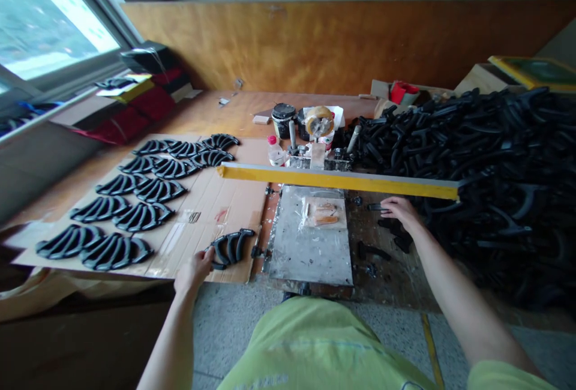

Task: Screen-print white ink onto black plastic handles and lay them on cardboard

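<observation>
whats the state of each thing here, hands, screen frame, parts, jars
left hand: touching the small stack of black curved parts on the cardboard
right hand: at a loose black part, grip unclear
yellow screen frame: raised off the metal plate
black jar: lid on
heap of black parts: piled loose

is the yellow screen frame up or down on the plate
Up. The yellow frame hangs tilted above the grey plate, leaving the plate's top and the taped patch uncovered.

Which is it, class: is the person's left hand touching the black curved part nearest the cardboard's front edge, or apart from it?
Touching. The head view shows the left hand with fingertips on the near end of the black curved part lying on the cardboard.
</observation>
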Demonstrator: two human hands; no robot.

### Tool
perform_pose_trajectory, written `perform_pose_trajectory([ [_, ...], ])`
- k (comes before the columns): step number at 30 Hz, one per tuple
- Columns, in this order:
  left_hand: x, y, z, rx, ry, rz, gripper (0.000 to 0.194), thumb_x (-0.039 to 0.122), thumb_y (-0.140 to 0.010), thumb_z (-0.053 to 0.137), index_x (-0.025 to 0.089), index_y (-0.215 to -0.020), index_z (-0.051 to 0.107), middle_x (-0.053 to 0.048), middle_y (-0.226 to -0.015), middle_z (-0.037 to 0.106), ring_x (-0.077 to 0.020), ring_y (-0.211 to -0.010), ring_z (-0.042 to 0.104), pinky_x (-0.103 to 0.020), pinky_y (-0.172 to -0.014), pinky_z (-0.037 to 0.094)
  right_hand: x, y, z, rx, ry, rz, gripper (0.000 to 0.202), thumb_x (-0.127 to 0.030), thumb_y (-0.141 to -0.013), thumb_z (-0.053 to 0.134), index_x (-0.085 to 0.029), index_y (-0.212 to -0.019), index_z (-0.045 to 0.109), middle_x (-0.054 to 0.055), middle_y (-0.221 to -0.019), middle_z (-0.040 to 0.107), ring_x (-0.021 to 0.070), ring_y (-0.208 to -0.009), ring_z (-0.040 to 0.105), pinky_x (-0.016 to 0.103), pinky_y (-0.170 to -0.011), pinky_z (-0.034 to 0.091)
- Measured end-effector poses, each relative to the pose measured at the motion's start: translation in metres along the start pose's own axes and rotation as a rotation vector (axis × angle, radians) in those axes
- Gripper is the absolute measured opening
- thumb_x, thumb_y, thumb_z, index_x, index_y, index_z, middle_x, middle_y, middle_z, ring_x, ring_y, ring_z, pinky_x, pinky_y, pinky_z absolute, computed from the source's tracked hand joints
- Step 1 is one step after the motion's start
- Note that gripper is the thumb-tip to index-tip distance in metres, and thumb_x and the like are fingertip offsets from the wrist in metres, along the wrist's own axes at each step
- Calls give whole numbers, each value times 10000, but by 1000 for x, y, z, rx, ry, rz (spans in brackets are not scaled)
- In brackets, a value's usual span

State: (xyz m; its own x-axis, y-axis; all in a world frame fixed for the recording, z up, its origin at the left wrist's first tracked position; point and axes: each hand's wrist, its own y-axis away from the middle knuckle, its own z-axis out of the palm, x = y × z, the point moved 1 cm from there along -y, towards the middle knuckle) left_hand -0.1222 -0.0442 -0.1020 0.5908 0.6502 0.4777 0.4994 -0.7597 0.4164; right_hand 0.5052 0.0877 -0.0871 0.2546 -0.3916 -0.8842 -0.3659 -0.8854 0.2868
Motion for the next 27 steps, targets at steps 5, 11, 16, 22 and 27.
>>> perform_pose_trajectory([
  [5, 66, 10, -2, 17, 218, 131, 422, 597, -748, 491, 190, -690, 583, -6, -463, 555, -191, -468, 537, -271, -469, 377, -13, 34, 14, -39, -56, -222, 334, -368, -623, 766, -160, -876, 701, 58, -816, 687, 192, -659, 668, 390, -706, 589],
  [11, 188, 43, -1, -34, 608, 535, 353, 519, -819, 543, 174, -811, 620, 13, -540, 576, -88, -459, 488, -189, -474, 373, -31, 60, 98, -356, 307, -717, 221, -177, -755, 676, -226, -961, 740, 47, -990, 657, 196, -956, 622, 393, -924, 478],
  [16, 258, 65, -12, -16, 887, 699, 370, 521, -841, 532, 161, -811, 611, 19, -541, 565, -77, -453, 487, -185, -482, 389, -30, 70, 139, -316, 524, -953, 254, -113, -819, 606, -231, -1012, 724, 57, -992, 640, 206, -987, 551, 405, -925, 457],
  [22, 282, 78, -15, -4, 1002, 732, 499, 571, -896, 408, 138, -971, 645, 15, -540, 537, -102, -492, 522, -204, -494, 398, -36, 92, 145, -242, 682, -1028, 319, -133, -894, 504, -238, -1142, 675, 72, -1111, 631, 204, -1073, 528, 382, -963, 429],
  [27, 258, 91, -14, -79, 895, 697, 613, 659, -844, 427, 132, -1041, 671, -40, -736, 669, -147, -621, 598, -254, -592, 461, -42, 76, 105, -39, 597, -890, 264, -175, -883, 502, -211, -1042, 710, 41, -1053, 696, 200, -1020, 609, 364, -918, 495],
])
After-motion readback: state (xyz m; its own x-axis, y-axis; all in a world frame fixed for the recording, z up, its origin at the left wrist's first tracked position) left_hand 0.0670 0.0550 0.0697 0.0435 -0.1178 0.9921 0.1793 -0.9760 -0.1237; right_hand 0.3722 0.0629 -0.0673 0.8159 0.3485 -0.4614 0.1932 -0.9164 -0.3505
